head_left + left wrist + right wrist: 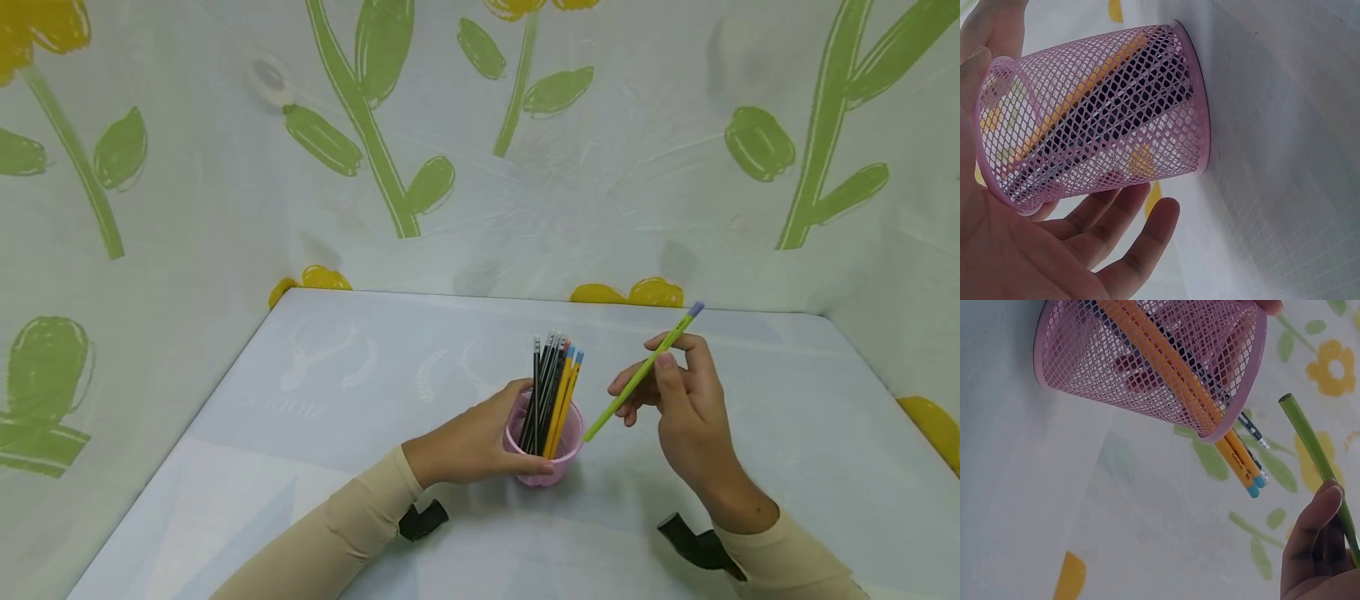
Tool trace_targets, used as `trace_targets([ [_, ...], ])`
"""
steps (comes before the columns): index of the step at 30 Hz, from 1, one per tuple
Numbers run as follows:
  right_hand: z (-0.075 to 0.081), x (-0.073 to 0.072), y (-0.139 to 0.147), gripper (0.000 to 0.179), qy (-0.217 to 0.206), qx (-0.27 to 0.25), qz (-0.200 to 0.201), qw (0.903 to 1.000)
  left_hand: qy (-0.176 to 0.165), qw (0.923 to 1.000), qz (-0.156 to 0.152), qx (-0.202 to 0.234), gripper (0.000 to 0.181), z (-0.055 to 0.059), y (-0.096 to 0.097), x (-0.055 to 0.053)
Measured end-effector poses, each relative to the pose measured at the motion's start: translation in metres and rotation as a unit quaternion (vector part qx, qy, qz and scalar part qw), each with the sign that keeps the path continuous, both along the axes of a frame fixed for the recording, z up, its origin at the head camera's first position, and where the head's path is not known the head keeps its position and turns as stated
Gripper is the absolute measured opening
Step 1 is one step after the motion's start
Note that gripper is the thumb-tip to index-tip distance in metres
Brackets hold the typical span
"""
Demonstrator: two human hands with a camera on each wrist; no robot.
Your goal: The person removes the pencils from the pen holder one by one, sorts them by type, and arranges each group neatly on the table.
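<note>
A pink mesh pencil cup [1166, 131] stands upright on the table, holding several black pencils [549, 383] and a few yellow pencils [1160, 353] with blue ends. My left hand [480, 437] grips the cup near its rim, thumb on the near side and fingers round the far side. To the right of the cup, my right hand [690, 408] pinches a green pencil [637, 375] between thumb and fingers. That pencil slants, its purple end up and its lower tip beside the cup's rim in the head view. In the right wrist view the green pencil's lower end looks flat.
A pale table [360, 350] with faint printed deer and lettering carries the cup. White cloth walls [637, 192] with green leaves and yellow flowers rise behind it and at both sides. Black straps [701, 546] show at both wrists.
</note>
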State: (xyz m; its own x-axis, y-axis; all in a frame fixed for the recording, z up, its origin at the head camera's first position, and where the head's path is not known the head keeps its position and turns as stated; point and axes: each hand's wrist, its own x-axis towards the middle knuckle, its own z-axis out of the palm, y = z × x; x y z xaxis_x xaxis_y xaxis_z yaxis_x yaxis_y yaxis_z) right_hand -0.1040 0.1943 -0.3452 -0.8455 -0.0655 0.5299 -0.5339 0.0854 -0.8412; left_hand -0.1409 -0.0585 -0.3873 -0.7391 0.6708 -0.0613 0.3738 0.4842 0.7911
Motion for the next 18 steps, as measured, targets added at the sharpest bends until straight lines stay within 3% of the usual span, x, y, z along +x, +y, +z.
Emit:
trace_targets([
  [9, 0.002, -0.001, 0.001, 0.016, -0.026, 0.027, -0.037, 0.9986, -0.003, 1.0000, 0.000, 0.005, 0.103, 0.000, 0.000, 0.000],
  [18, -0.005, -0.012, 0.006, 0.018, -0.052, 0.065, -0.070, 0.9941, 0.000, 1.0000, 0.002, 0.002, 0.103, -0.001, 0.000, 0.000],
])
